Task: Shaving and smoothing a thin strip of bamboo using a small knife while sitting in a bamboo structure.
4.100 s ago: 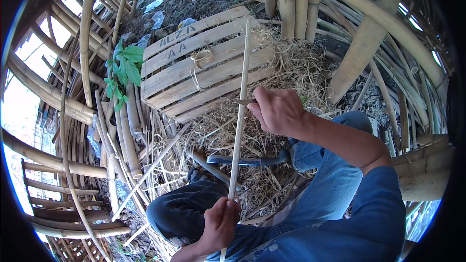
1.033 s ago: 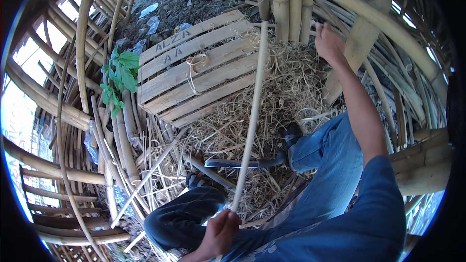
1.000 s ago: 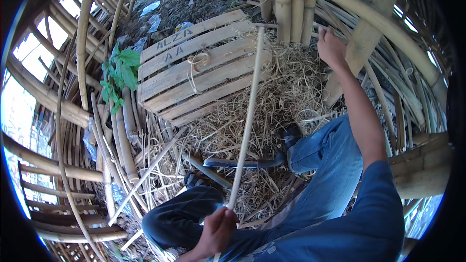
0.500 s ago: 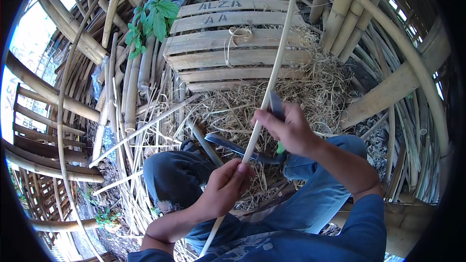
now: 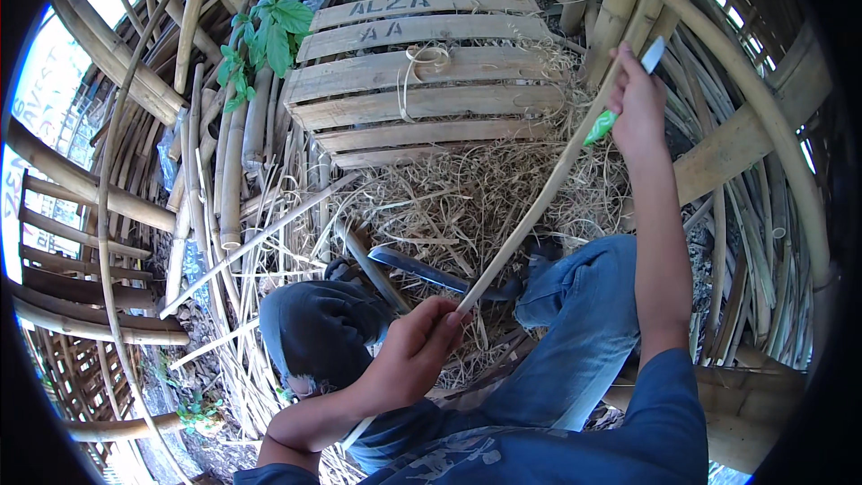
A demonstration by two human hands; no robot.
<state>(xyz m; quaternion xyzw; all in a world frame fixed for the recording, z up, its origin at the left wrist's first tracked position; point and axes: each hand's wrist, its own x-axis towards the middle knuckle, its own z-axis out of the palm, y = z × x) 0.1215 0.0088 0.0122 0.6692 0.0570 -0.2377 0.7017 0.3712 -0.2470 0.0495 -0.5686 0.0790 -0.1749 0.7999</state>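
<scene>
My left hand [image 5: 409,355] grips the near end of a long thin bamboo strip [image 5: 539,198], just above my lap. The pale strip runs up and to the right across a heap of straw. Far out along the strip, near its upper end, my right hand [image 5: 639,99] is closed on a small knife with a green handle [image 5: 600,126], and the blade tip pokes out above the fingers. I sit with my jeans-clad legs [image 5: 575,332] over the straw.
A wooden slat crate [image 5: 422,81] lies beyond the straw pile [image 5: 449,198]. A large dark-bladed chopping knife [image 5: 431,271] rests on the straw by my knees. Bamboo poles [image 5: 224,162] and bent strips ring the spot; a leafy green plant [image 5: 269,27] grows at the upper left.
My right hand has slid with the knife from the middle of the strip up toward its far end. My left hand keeps hold of the near end.
</scene>
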